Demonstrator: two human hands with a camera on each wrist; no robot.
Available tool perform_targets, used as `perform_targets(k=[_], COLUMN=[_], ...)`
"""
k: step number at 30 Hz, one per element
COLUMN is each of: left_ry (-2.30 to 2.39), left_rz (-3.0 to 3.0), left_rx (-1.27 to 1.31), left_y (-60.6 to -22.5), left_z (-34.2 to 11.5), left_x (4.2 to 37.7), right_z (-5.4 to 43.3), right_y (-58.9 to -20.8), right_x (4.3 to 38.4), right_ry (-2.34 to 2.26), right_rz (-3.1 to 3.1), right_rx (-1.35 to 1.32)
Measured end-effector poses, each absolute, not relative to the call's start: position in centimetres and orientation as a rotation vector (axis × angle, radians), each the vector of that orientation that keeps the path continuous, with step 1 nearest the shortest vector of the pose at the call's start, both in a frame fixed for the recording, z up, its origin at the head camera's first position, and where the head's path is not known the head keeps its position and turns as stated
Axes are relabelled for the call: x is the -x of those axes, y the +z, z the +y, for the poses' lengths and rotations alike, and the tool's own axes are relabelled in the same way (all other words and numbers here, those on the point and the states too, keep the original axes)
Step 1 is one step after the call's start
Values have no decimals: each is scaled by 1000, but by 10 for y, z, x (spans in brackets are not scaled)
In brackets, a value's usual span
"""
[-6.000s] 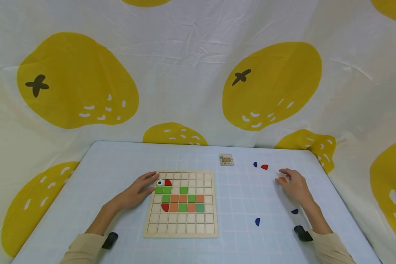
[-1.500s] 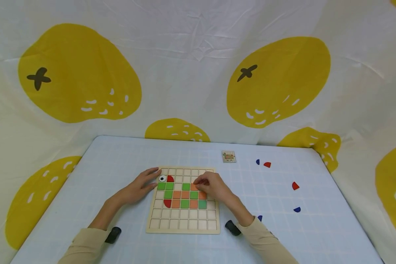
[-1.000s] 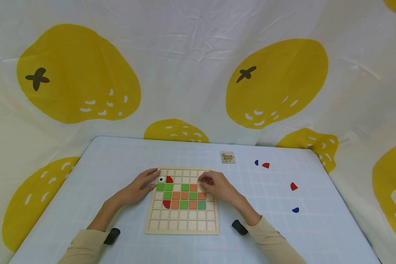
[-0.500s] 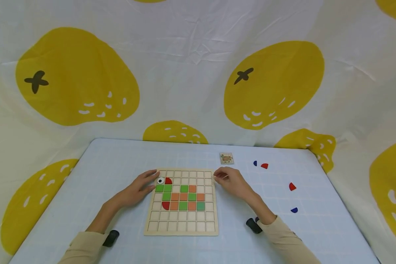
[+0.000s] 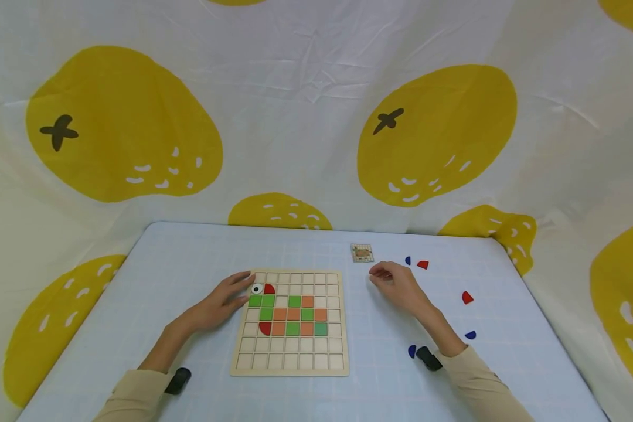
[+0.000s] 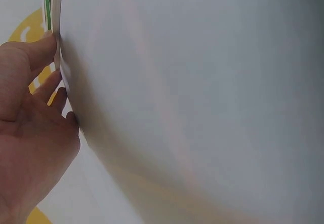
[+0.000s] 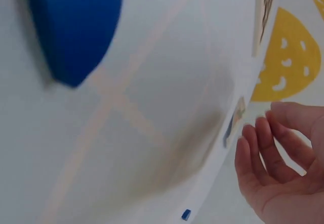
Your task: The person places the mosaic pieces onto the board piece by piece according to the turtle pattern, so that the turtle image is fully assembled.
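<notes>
A square wooden grid board lies on the table with green, orange, teal and red pieces and a white eye tile in its cells. My left hand rests at the board's left edge, thumb and fingers touching it, also seen in the left wrist view. My right hand hovers right of the board, fingers loosely bent and nothing between them; the right wrist view agrees. An orange square tile sits in the upper row, beside a green tile. A small picture card lies just beyond my right hand.
Loose on the table's right side lie a red quarter-round piece, another red piece, and blue half-round pieces, one of them by the right wrist camera. A patterned curtain hangs behind the table.
My right hand picked up an orange tile at the right, set it in the board's upper row, let go and moved back rightward. My left hand stayed at the board's edge.
</notes>
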State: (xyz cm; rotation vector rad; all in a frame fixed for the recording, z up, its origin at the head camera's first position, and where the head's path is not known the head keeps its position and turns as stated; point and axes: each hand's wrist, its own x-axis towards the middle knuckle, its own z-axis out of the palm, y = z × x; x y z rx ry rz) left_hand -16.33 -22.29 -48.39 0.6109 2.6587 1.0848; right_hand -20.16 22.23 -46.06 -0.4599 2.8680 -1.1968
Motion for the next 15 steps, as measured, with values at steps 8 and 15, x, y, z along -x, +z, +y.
perform_targets(k=[8, 15], left_ry=[1085, 1082], left_rz=[2656, 2659], left_rx=[-585, -599], left_y=[-482, -483], left_z=[-222, -222], left_x=[162, 161], right_z=[249, 270], right_y=[-461, -463], right_x=[207, 207], right_ry=[-1193, -1216], right_rz=[2898, 2966], right_rx=[372, 310])
